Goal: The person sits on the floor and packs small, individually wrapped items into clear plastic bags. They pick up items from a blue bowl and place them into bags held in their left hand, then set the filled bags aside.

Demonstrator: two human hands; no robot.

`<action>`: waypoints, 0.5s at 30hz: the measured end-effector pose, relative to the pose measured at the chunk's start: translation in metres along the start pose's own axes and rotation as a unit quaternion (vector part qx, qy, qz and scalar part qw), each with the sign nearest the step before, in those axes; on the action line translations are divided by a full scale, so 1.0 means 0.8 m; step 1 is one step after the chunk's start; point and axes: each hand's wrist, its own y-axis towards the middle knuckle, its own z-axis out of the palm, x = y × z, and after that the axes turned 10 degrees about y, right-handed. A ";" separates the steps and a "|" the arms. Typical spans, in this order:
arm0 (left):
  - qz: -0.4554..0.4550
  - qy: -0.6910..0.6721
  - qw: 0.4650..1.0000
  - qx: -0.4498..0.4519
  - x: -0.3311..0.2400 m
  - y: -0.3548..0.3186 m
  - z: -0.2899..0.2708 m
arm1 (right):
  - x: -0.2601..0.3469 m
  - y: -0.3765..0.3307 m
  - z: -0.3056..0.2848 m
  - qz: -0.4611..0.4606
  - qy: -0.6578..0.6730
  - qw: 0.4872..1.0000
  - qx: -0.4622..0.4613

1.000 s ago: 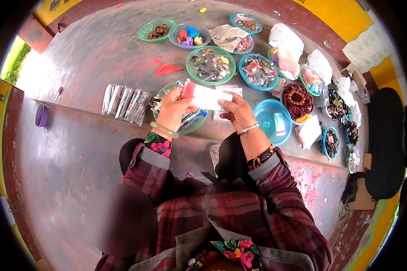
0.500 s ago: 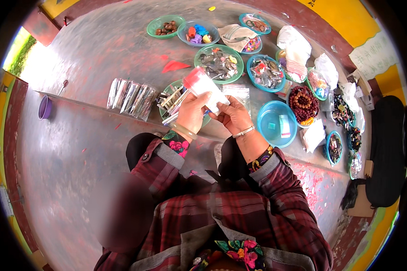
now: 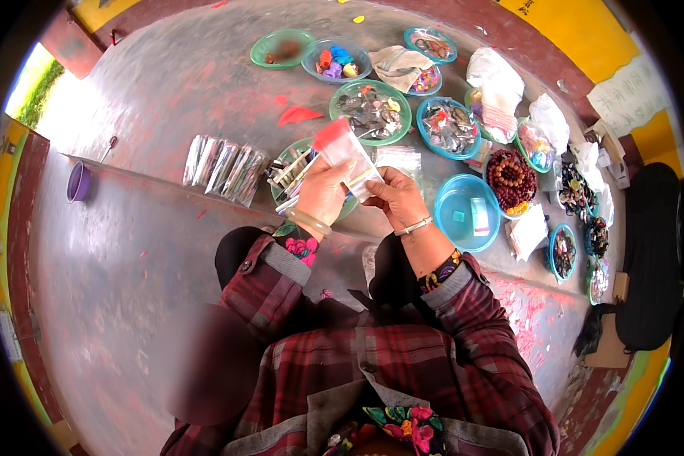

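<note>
Both hands are closed on one small clear plastic bag [image 3: 351, 156] with a red band at its far end. My left hand [image 3: 323, 191] grips its left side, thumb on top. My right hand [image 3: 399, 199] pinches its near right corner, where a thin yellowish strip shows across the plastic. What the bag holds, if anything, I cannot make out. Beneath my left hand is a green basin [image 3: 343, 212] of pens or similar sticks, partly hidden. To the right of my right hand stands a blue basin [image 3: 450, 191] with a small packet [image 3: 479, 216] inside.
Packed pens [image 3: 224, 169] lie in clear bags at the left. Beyond my hands stand a green basin [image 3: 334, 114] and a blue basin [image 3: 424, 135] of wrapped items. Dark red beads [image 3: 501, 182] fill another at the right. A floor step crosses the scene; a purple bowl [image 3: 76, 182] sits far left.
The bag has tilted in my hands; its lower part looks more see-through and shows a yellowish strip. The whole view has shifted slightly. Both hands keep their grip.
</note>
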 end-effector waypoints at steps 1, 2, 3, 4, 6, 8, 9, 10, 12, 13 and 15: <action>0.006 0.003 1.000 -0.003 0.003 0.002 0.004 | 0.002 -0.001 -0.003 -0.002 -0.011 1.000 -0.001; 0.012 0.006 1.000 -0.005 0.005 0.004 0.007 | 0.001 -0.001 -0.003 -0.004 -0.021 1.000 -0.002; 0.016 0.005 1.000 -0.003 0.000 0.000 0.006 | 0.000 0.000 -0.003 -0.007 -0.032 0.999 -0.005; 0.007 -0.006 1.000 -0.011 0.000 0.001 -0.001 | -0.001 0.001 -0.001 -0.003 -0.042 0.999 -0.004; 0.004 0.001 1.000 -0.004 -0.003 0.002 -0.005 | 0.000 0.000 0.002 0.014 -0.041 0.999 0.004; 0.033 0.025 0.999 -0.035 -0.001 0.003 -0.008 | 0.003 -0.002 0.011 0.018 -0.033 0.999 0.022; 0.035 0.025 0.998 -0.041 0.005 0.006 -0.011 | 0.001 0.001 0.008 0.014 -0.027 0.999 0.027; 0.028 0.025 0.999 -0.035 0.006 0.006 -0.007 | -0.003 0.004 0.003 0.010 -0.029 0.999 0.020; 0.015 0.024 0.999 -0.022 0.006 0.006 0.002 | -0.008 0.007 -0.006 0.003 -0.035 0.999 0.009; 0.006 0.013 1.000 -0.026 0.006 0.005 0.000 | -0.011 0.007 -0.005 -0.017 -0.037 0.999 0.007; 0.014 0.028 0.999 -0.016 0.002 0.005 0.001 | -0.012 0.006 -0.004 -0.057 -0.048 0.997 0.017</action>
